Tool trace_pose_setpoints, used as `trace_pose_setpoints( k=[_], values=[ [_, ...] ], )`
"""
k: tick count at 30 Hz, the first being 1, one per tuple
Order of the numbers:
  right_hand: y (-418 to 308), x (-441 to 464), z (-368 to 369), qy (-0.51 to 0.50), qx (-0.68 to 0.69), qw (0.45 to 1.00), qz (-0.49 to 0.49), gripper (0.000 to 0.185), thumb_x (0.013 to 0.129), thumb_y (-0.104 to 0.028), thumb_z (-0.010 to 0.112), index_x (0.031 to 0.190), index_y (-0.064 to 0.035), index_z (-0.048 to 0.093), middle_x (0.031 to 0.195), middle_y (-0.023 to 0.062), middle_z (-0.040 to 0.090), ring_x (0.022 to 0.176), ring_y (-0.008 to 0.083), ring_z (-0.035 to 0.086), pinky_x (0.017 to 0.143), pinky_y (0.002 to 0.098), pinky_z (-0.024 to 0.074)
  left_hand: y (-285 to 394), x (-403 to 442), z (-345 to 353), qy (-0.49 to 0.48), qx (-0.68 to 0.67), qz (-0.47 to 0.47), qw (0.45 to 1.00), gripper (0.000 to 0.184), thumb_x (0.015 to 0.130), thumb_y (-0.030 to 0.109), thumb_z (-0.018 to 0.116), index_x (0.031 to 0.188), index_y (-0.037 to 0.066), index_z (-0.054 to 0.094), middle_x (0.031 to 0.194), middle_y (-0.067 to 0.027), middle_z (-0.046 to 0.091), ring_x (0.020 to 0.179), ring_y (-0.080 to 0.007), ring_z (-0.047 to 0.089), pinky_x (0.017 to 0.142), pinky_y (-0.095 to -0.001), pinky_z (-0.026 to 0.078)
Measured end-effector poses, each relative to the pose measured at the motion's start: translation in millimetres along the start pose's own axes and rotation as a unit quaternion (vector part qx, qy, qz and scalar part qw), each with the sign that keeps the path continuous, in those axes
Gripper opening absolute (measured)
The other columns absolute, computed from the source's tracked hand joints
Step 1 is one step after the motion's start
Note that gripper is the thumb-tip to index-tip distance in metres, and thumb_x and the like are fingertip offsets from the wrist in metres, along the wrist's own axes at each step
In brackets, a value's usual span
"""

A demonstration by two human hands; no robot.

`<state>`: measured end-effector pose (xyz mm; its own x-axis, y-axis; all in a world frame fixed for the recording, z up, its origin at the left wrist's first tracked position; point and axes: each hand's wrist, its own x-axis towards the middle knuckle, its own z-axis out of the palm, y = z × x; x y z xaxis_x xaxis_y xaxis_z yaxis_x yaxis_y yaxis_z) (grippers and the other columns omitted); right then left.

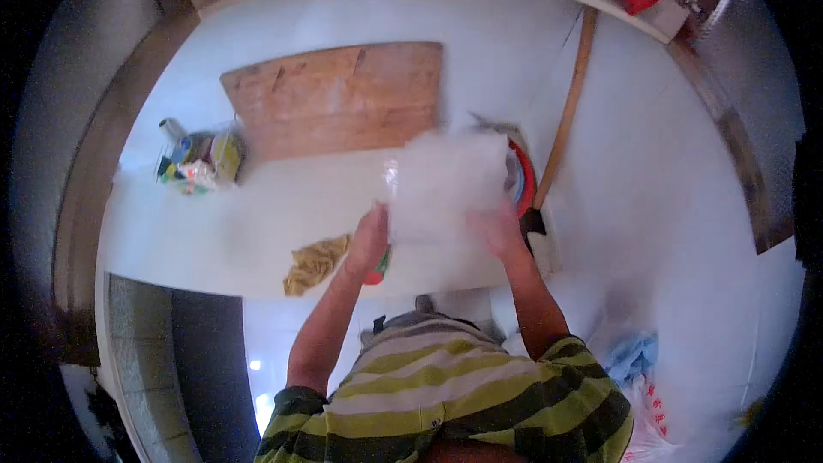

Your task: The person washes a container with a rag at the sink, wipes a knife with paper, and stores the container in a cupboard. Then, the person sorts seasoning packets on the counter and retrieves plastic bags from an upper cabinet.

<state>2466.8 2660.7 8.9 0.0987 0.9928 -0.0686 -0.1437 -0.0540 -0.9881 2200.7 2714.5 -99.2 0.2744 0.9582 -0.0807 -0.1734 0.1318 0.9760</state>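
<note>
A white plastic bag (446, 176), smeared by motion and with a shiny left edge, is held up in front of me over the counter. My left hand (371, 237) is closed on its lower left side. At its lower right my right hand (495, 230) grips it too, though those fingers are blurred. What the bag holds, if anything, I cannot make out. Just below my left hand lies a small red and green item (375, 274), partly covered by the wrist. A crumpled brown-yellow cloth (315, 266) rests left of that hand, near the counter's front edge.
A wooden board (339, 99) leans at the back wall. On the left stands a basket of packets (201, 159). Behind the bag a red-rimmed basin (523, 176) partly shows, with a long wooden stick (570, 103) beside it. A printed plastic bag (647, 420) sits lower right.
</note>
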Motion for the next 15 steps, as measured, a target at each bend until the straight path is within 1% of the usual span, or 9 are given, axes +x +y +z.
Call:
trace_pose_setpoints(
  k=[1, 3, 4, 7, 9, 10, 12, 13, 15],
  values=[
    [-14, -1, 14, -0.013, -0.045, 0.999, -0.026, 0.062, 0.076, 0.002, 0.068, 0.133, -0.0035, 0.045, 0.114, 0.0099, 0.063, 0.099, 0.0204, 0.064, 0.083, 0.0354, 0.0545, 12, 2, 5, -0.004, -0.091, -0.04, 0.995, 0.054, 0.106, 0.043, 0.03, 0.12, 0.001, 0.059, 0.105, -0.012, 0.066, 0.102, -0.0229, 0.062, 0.096, -0.0371, 0.047],
    [-20, 2, 29, -0.024, -0.079, 0.996, -0.032, 0.062, 0.077, 0.0, 0.07, 0.133, -0.0031, 0.045, 0.116, 0.0108, 0.063, 0.101, 0.021, 0.063, 0.086, 0.0361, 0.0535, 71, -16, 20, -0.07, -0.208, -0.029, 0.975, 0.075, 0.1, 0.062, 0.029, 0.145, 0.002, 0.035, 0.14, -0.015, 0.049, 0.125, -0.0268, 0.05, 0.104, -0.0438, 0.043],
    [-20, 0, 34, -0.027, -0.113, 0.992, -0.047, 0.062, 0.077, -0.002, 0.071, 0.133, -0.0028, 0.044, 0.118, 0.0116, 0.062, 0.103, 0.0217, 0.062, 0.089, 0.0369, 0.0524, 86, -27, 20, -0.062, -0.21, -0.03, 0.975, 0.075, 0.1, 0.062, 0.029, 0.145, 0.002, 0.035, 0.14, -0.015, 0.049, 0.125, -0.0268, 0.05, 0.104, -0.0438, 0.043],
    [-14, 3, 43, -0.016, -0.091, 0.992, -0.087, 0.064, 0.078, -0.006, 0.074, 0.134, -0.0015, 0.043, 0.124, 0.0127, 0.059, 0.112, 0.0225, 0.059, 0.097, 0.0379, 0.0481, 107, -37, 12, -0.05, -0.196, 0.004, 0.979, 0.07, 0.103, 0.057, 0.024, 0.145, 0.002, 0.035, 0.138, -0.012, 0.049, 0.125, -0.0225, 0.049, 0.107, -0.0394, 0.04],
    [-20, 3, 43, -0.025, -0.062, 0.995, -0.081, 0.064, 0.08, -0.008, 0.074, 0.135, -0.0012, 0.042, 0.127, 0.0132, 0.058, 0.115, 0.0225, 0.057, 0.099, 0.038, 0.0465, 110, -34, -4, -0.094, -0.034, 0.017, 0.995, 0.076, 0.101, 0.061, 0.027, 0.15, 0.002, 0.025, 0.144, -0.0125, 0.043, 0.131, -0.0233, 0.043, 0.11, -0.0405, 0.037],
    [-22, 4, 42, -0.033, -0.035, 0.996, -0.071, 0.065, 0.081, -0.01, 0.074, 0.136, -0.0009, 0.042, 0.129, 0.0136, 0.056, 0.118, 0.0226, 0.055, 0.101, 0.038, 0.0448, 112, -34, -5, -0.096, -0.03, 0.014, 0.995, 0.076, 0.101, 0.061, 0.027, 0.15, 0.002, 0.025, 0.144, -0.0125, 0.043, 0.131, -0.0233, 0.043, 0.11, -0.0405, 0.037],
    [-20, 8, 38, -0.023, -0.022, 0.997, -0.072, 0.063, 0.082, -0.012, 0.074, 0.136, -0.0011, 0.042, 0.13, 0.0128, 0.056, 0.119, 0.0223, 0.054, 0.101, 0.0383, 0.0446, 113, -41, -3, -0.143, -0.239, 0.047, 0.959, 0.072, 0.101, 0.048, 0.045, 0.151, 0.001, 0.023, 0.144, -0.0131, 0.042, 0.129, -0.0245, 0.045, 0.109, -0.0401, 0.037],
    [-20, 10, 38, -0.016, -0.012, 0.997, -0.073, 0.061, 0.083, -0.013, 0.073, 0.135, -0.0013, 0.043, 0.131, 0.0119, 0.055, 0.12, 0.022, 0.053, 0.101, 0.0385, 0.0444, 120, -43, 0, -0.146, -0.238, 0.044, 0.959, 0.072, 0.101, 0.048, 0.045, 0.151, 0.001, 0.023, 0.144, -0.0131, 0.042, 0.129, -0.0245, 0.045, 0.109, -0.0401, 0.037],
    [-14, 9, 40, 0.011, -0.006, 0.999, -0.052, 0.056, 0.084, -0.014, 0.073, 0.132, -0.0017, 0.046, 0.128, 0.0114, 0.057, 0.118, 0.0218, 0.055, 0.1, 0.0385, 0.0451, 129, -50, 6, -0.132, -0.013, 0.105, 0.986, 0.077, 0.091, 0.028, 0.067, 0.149, 0.0, 0.024, 0.142, -0.0133, 0.045, 0.126, -0.0267, 0.048, 0.107, -0.0407, 0.039]
  ],
)
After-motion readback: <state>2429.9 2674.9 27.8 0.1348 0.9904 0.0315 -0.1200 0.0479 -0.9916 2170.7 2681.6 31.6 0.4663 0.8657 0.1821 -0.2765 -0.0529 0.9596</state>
